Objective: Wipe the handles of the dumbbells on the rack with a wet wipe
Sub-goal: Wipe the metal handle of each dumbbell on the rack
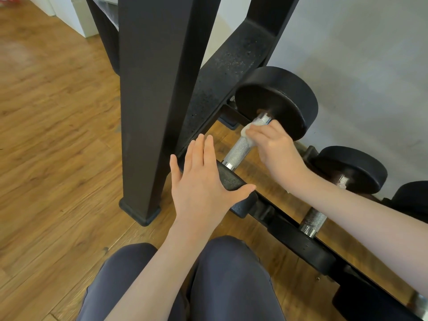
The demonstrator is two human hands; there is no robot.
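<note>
Dumbbell (266, 126) behind rack post (150, 100)

Rack post (148, 107) centre-left of frame. First dumbbell (240, 151) mid-frame on the bottom rail; my left hand (203, 179) on its near head, right hand (275, 147) with wipe (249, 133) on its handle. Second dumbbell (315, 218) lower right.

You have one view only, from a wide-angle camera on your head, tilted steeply down and forward. It sits close above the bottom tier of the dumbbell rack (234, 72), whose black upright post (148, 112) fills the upper middle. Your knees (227, 274) lie under the post at the lower edge, wooden floor (51, 135) to its left, grey wall (370, 54) to its right.
</note>
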